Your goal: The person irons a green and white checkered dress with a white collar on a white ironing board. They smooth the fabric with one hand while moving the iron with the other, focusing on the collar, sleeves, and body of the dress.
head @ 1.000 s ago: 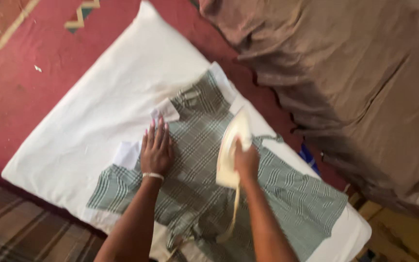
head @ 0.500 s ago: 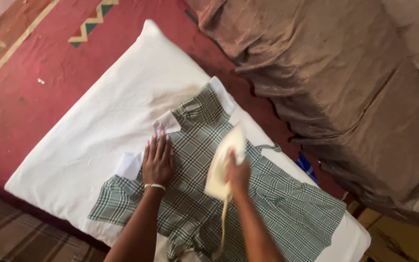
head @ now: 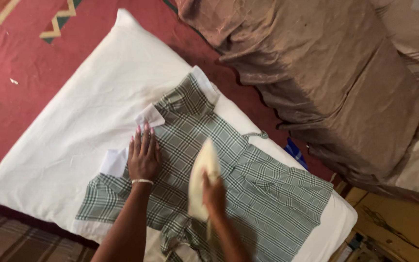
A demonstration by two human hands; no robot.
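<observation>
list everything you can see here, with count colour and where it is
dress: 1, green and white check with white collar, flat on the pad
iron: 1, cream, on the dress middle
pad: 1, white, on the floor
carpet: 1, red with patterned border, under the pad
cloth: 1, brown, draped at upper right
bracelet: 1, white, left wrist
left hand: 1, flat on the dress near the collar
right hand: 1, gripping the iron

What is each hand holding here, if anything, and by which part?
The right hand grips the cream iron by its handle, near the rear. The left hand holds nothing; it lies flat on the green checked dress.
</observation>
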